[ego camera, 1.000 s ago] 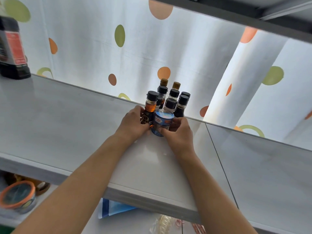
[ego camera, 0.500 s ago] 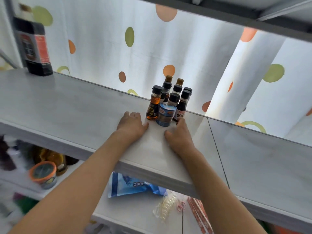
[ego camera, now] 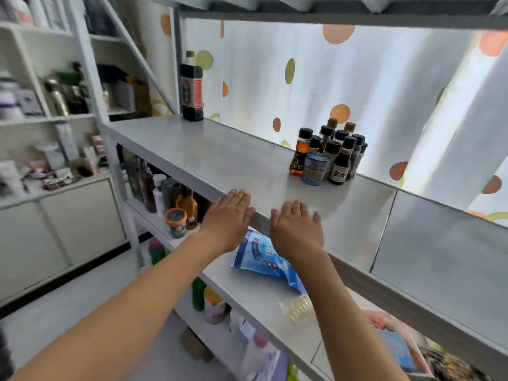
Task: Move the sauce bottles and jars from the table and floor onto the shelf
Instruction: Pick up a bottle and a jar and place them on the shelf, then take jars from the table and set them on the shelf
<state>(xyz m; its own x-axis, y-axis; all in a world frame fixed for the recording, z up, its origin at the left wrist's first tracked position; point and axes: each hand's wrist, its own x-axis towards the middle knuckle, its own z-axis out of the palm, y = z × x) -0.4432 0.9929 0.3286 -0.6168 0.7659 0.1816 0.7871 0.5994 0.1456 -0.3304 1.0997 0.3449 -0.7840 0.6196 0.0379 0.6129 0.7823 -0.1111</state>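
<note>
Both hands had drawn back from the cluster of small sauce bottles (ego camera: 328, 154): left hand (ego camera: 226, 218) and right hand (ego camera: 297, 232) lay flat, fingers straight, holding nothing, at the grey shelf (ego camera: 220, 155) front edge. Right of centre stood the cluster; a tall dark bottle (ego camera: 191, 89) upper left, before the dotted curtain (ego camera: 302, 78).

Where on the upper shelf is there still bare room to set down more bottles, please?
The upper shelf is bare between the tall dark bottle at its left end and the cluster of small bottles. The panel right of the cluster is bare too. The lower shelf is crowded with jars and packets.
</note>
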